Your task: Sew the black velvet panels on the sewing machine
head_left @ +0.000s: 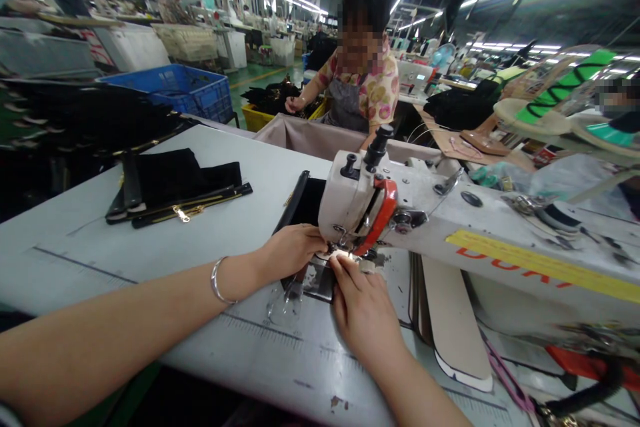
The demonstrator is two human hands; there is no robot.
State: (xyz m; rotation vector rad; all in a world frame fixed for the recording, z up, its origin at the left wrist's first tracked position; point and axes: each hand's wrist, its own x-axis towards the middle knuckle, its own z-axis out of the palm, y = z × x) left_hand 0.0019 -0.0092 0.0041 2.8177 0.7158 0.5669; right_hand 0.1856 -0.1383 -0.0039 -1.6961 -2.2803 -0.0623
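Note:
A white sewing machine (345, 197) with a red lever stands over the pale table (200, 300). Beneath its head, at the lit needle area, both hands meet. My left hand (295, 250), a bracelet on its wrist, is closed at the edge of a black fabric piece (309, 203) lying behind and left of the needle. My right hand (363, 300) lies palm down just right of the metal plate, fingers together and fingertips near the needle; what they press on is too small to make out. Black zippered pieces (185, 180) lie on the table's left side.
Light flat panels (457, 320) and pink scissors (507, 373) lie right of my right hand. Black pieces (85, 113) are heaped at the left, near a blue crate (175, 87). Across a cloth-lined bin (300, 137) is a person (360, 73) by a yellow crate (255, 118).

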